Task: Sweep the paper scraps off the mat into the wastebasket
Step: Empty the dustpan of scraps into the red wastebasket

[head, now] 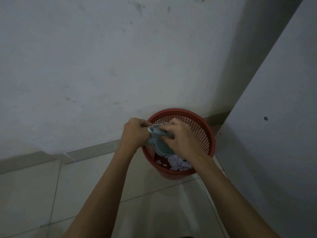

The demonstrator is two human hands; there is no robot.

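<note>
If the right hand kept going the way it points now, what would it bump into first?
The right hand points forward and down over the red mesh plastic wastebasket. It would probably meet the pale blue plastic dustpan it already grips, then the basket's far wall, though depth is unclear.

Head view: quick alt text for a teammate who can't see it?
Both hands, left hand and right hand, grip a pale blue dustpan tipped over a red mesh wastebasket holding paper scraps, beside a white wall.

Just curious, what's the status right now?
Both hands, left hand and right hand, grip dustpan over wastebasket. Paper scraps inside. Nothing blocking.
</note>
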